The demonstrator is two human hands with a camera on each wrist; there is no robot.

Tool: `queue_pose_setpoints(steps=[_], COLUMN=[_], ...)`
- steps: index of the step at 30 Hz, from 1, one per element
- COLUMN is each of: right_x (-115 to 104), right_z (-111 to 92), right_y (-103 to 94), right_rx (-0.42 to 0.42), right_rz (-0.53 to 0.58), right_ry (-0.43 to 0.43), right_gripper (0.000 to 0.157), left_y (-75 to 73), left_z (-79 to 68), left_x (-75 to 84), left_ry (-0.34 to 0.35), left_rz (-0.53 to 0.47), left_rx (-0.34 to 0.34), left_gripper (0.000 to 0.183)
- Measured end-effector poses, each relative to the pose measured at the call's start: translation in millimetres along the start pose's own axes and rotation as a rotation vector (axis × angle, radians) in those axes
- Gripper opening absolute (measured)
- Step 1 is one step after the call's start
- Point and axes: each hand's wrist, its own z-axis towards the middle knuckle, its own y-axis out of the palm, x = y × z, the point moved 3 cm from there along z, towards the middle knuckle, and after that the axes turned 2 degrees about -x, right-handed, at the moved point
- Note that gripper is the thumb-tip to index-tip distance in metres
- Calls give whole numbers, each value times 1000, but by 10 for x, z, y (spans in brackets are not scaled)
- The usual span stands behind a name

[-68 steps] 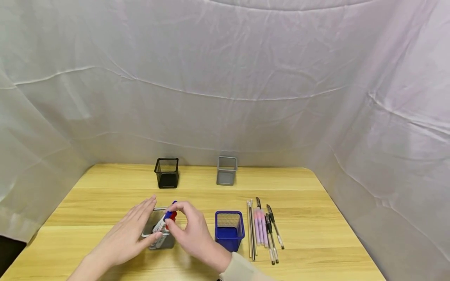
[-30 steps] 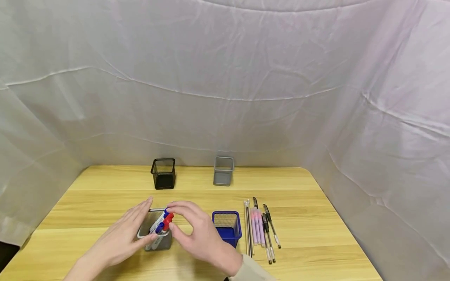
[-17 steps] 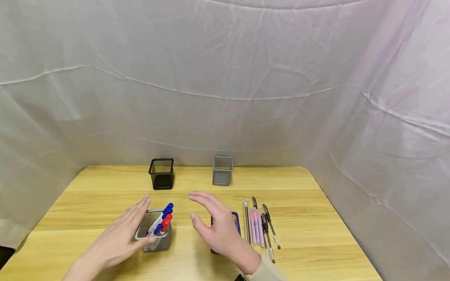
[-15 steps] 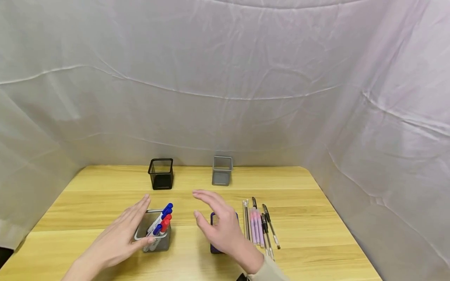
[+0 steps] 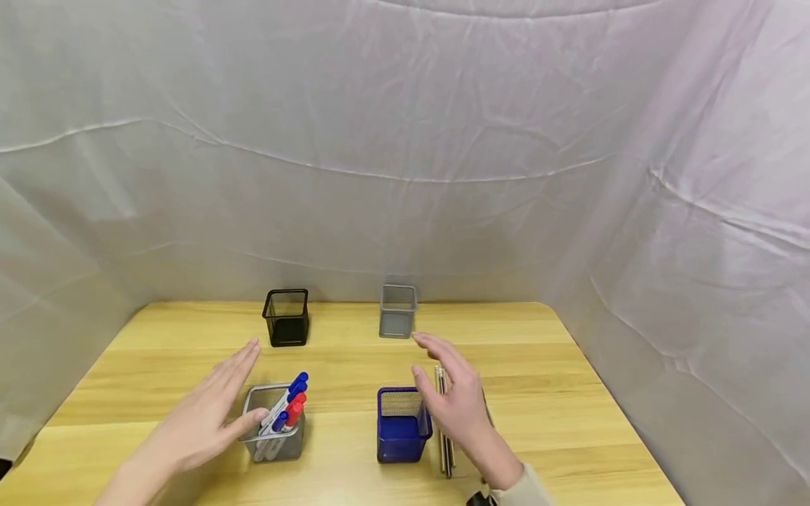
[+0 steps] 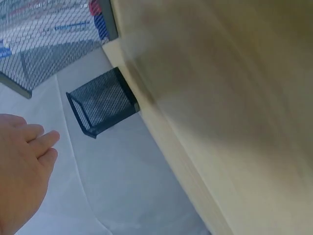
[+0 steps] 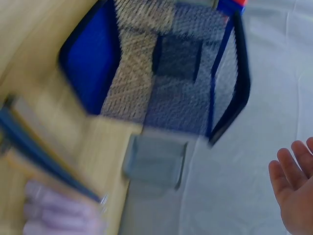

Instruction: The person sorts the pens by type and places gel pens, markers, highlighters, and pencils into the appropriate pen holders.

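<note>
My left hand (image 5: 196, 414) has straight fingers and stands at the left side of a silver-grey mesh pen holder (image 5: 291, 447). Its thumb is by the rim; I cannot tell if it touches. Several whiteboard markers (image 5: 295, 409) with blue and red caps lean to the right inside that holder. Fingers spread and holding nothing, my right hand (image 5: 457, 400) hovers right of a blue mesh pen holder (image 5: 400, 450). Beneath it lie striped pencils (image 5: 445, 457). Lilac pens (image 7: 58, 210) show blurred in the right wrist view; the hand hides them in the head view.
A black mesh pen holder (image 5: 287, 330) stands at the back left of the wooden table (image 5: 342, 450). Another grey mesh holder (image 5: 397, 323) stands at the back centre. Pale cloth (image 5: 354, 211) hangs behind and on both sides. My right arm covers most of the black-capped pens.
My right hand has let go of the markers and moved right, past the blue holder to above the pencils. The markers stay in the grey holder. My left hand has shifted slightly left.
</note>
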Motion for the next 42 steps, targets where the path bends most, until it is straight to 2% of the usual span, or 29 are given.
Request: queue_pose_setpoints(steps=[9, 15, 20, 27, 35, 42], right_x=[409, 639, 798, 1040, 1282, 1436], right_z=[-124, -208, -271, -396, -528, -604], right_y=[-286, -430, -518, -610, -626, -601], right_rx=[42, 6, -34, -125, -280, -417], right_rz=[-87, -161, -202, -233, -264, -302], right_ry=[66, 126, 196, 327, 490, 564], right_gripper=[52, 48, 48, 52, 55, 56], left_y=[-101, -128, -124, -106, -78, -39], left_z=[144, 268, 365, 514, 721, 915], left_x=[-143, -273, -370, -472, -636, -789], left_ry=[-6, -13, -59, -87, -119, -148], left_rz=[-19, -28, -46, -44, -36, -15], left_rx=[-1, -6, -45, -88, -128, -170], left_gripper=[91, 89, 88, 88, 90, 92])
